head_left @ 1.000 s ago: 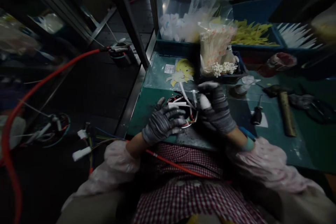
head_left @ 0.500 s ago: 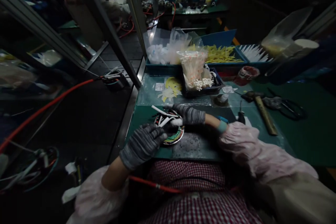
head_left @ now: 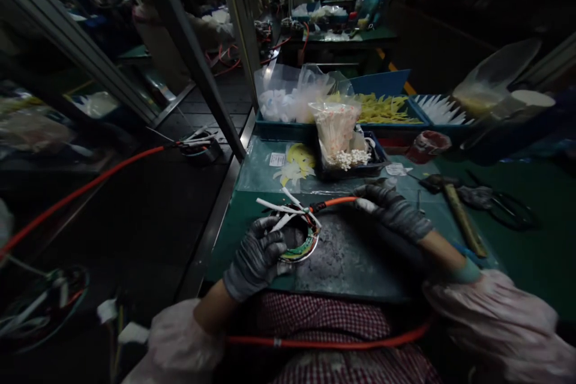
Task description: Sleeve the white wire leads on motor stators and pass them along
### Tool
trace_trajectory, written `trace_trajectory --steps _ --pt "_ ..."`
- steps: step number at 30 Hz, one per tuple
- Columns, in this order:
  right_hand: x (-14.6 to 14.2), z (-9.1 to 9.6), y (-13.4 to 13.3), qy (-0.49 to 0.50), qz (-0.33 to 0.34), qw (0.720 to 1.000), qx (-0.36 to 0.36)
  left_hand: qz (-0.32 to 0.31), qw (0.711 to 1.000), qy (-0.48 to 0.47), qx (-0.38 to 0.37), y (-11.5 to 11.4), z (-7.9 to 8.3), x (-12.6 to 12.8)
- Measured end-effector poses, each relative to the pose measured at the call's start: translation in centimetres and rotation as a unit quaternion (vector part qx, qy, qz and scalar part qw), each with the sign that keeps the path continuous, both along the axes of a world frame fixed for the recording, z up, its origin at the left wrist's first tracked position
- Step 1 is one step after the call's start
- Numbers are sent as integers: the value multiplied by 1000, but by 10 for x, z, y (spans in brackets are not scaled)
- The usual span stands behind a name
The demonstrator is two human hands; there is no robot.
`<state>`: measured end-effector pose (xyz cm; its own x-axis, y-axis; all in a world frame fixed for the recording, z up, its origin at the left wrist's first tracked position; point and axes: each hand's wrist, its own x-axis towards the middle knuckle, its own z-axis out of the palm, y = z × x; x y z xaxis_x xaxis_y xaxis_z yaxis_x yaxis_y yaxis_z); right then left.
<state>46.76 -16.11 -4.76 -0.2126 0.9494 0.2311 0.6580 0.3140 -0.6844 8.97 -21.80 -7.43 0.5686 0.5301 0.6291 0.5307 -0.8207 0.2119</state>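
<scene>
A round motor stator with green, yellow and dark windings lies on the bench in front of me. White sleeves stick out from its top and cross one another. My left hand, in a grey striped glove, closes on the stator's left rim. An orange cable with a black section runs from the stator to the right. My right hand, gloved too, is closed round this cable, its fingertips partly in shadow.
Behind are a black tray of white ties, blue bins and yellow strips. A hammer, scissors and a red cup stand or lie to the right. A metal post rises at left. Another orange cable crosses my lap.
My right hand has moved from the stator out to the right and now holds the orange cable, which has come into sight. My left hand has stayed at the stator's left side.
</scene>
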Motion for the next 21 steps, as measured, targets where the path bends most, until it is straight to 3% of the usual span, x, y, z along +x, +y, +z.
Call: trace_trajectory --steps 3,5,8,15,18,21 --pt "-23 -11 9 -42 -25 997 67 154 987 -26 46 -13 -16 26" --pt "-33 -17 12 -61 -26 993 94 188 980 -38 55 -16 -20 36" --pt "-41 -14 16 -81 -56 986 133 151 987 -31 46 -13 -20 35" --pt "-72 24 56 -162 -150 959 176 122 992 -2 40 -6 -17 24" --pt "-81 26 68 -131 -175 961 167 118 992 4 52 -5 -16 26" --pt "-79 29 68 -88 -143 970 173 97 994 7 47 -2 -18 24"
